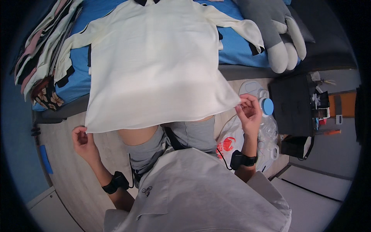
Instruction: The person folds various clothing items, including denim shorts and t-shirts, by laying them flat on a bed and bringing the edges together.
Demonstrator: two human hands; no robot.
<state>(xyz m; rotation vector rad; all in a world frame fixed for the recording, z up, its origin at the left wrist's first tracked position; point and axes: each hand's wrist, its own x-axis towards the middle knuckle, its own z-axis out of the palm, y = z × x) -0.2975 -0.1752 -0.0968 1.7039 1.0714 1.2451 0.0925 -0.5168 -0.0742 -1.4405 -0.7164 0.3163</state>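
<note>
A cream long-sleeved shirt (156,63) with a black collar and black cuffs lies spread on the bed, its lower part stretched out over my knees. My left hand (84,142) pinches the left corner of its hem between thumb and fingers. The right corner of the hem is pinched in my right hand (249,111), held a little higher in the picture. Both sleeves are spread outward on the blue bedsheet (242,52). The top of the collar is cut off by the picture's edge.
Several garments (43,55) lie in a row at the bed's left. A grey plush toy (278,37) rests at its right. On the floor at right are a plastic bag (232,145) and a bottle with a blue cap (267,106), beside a black cabinet (292,104).
</note>
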